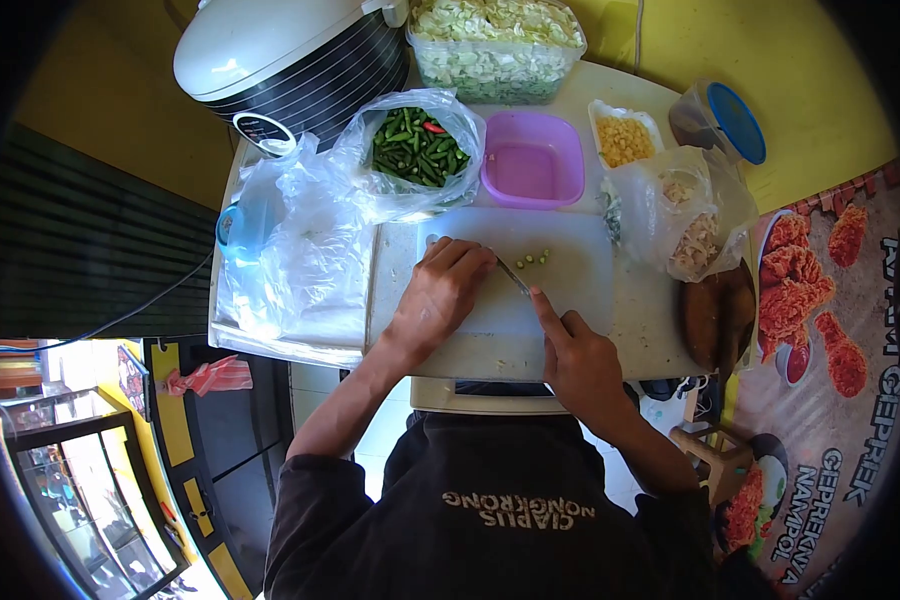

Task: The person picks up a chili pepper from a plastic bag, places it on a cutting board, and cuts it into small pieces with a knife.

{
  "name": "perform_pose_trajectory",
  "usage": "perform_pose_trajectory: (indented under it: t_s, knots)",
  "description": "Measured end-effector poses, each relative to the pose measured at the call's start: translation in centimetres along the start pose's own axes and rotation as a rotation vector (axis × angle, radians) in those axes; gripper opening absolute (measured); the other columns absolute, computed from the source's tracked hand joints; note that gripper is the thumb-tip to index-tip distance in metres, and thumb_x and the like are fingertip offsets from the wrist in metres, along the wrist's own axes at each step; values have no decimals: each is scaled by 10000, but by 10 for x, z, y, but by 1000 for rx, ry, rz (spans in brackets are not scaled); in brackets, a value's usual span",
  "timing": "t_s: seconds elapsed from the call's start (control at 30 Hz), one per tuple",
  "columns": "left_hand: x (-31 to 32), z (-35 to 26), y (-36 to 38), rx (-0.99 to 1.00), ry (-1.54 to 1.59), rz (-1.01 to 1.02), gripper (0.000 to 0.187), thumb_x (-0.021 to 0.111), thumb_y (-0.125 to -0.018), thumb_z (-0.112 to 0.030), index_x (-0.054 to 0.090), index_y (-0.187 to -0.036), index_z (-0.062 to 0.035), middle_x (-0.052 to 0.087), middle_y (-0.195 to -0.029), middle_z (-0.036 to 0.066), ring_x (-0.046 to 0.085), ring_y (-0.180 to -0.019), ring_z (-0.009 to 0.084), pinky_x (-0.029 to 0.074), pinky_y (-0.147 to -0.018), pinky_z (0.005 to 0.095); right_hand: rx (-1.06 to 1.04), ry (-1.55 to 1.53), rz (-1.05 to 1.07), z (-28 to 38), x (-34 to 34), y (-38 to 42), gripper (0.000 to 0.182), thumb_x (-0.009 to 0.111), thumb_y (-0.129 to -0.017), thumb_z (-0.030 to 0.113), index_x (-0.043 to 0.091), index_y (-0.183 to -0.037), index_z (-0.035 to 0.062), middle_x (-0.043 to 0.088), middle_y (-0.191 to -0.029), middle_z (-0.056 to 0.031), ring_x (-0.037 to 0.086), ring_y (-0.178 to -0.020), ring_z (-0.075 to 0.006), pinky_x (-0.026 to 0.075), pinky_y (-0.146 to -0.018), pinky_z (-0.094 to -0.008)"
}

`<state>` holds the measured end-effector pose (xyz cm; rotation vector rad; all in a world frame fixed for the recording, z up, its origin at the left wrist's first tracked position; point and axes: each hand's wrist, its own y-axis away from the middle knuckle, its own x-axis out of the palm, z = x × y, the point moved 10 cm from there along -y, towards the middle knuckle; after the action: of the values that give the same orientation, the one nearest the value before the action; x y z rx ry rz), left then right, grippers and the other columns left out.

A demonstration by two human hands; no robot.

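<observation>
On a white cutting board (580,275), my right hand (582,362) grips a knife (511,274), index finger stretched along it. The blade slants up and left toward the fingertips of my left hand (444,288). Those fingers are curled and pressed down on the board; what they hold is hidden beneath them. Several small green chili slices (530,261) lie just right of the blade. Behind the board, a clear plastic bag (467,118) stands open with green chilies (418,150) and a red one inside. Beside it is a purple plastic tub (533,200).
A rice cooker (280,60) and a container of shredded cabbage (498,60) stand at the back. To the right are a tray of yellow pieces (625,140), a blue-lidded container (735,122) and a bag of pale pieces (692,240). Crumpled plastic (305,250) covers the left side.
</observation>
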<state>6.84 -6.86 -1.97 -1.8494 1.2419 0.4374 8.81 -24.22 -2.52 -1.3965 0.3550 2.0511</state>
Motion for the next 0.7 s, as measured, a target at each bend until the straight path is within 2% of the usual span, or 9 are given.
perform_pose_trajectory:
  t_s: [0.2, 0.4, 0.47, 0.7]
  knots:
    - [0, -1, -1, 4, 19, 3, 160, 761, -883, -3, 737, -1041, -19, 732, -1035, 130, 701, -955, 349, 572, -854, 436, 29, 42, 71, -3, 7, 7, 697, 672, -925, 51, 457, -1584, 124, 596, -846, -136, 650, -596, -314, 560, -562, -451]
    - [-3, -3, -3, 22, 77, 47, 164, 756, -896, -10, 740, -1056, -37, 730, -1038, 135, 700, -972, 353, 561, -877, 438, 12, -204, 11, -17, -2, 1, 637, 644, -963, 54, 475, -1573, 121, 611, -833, -139, 648, -599, -332, 552, -565, -456]
    - [-4, -4, -3, 14, 90, 53, 161, 752, -903, -11, 730, -1061, -40, 731, -1028, 132, 701, -974, 353, 561, -878, 436, 39, -130, -3, -16, 0, 4, 623, 641, -967, 52, 486, -1566, 120, 606, -824, -133, 646, -600, -329, 550, -570, -452]
    - [3, 11, 1, -204, 142, 74, 192, 751, -929, -37, 609, -1058, -37, 728, -978, 125, 703, -964, 344, 567, -849, 439, 16, -159, -55, -6, -7, 11, 651, 644, -957, 42, 475, -1580, 125, 592, -810, -123, 632, -585, -313, 549, -574, -437]
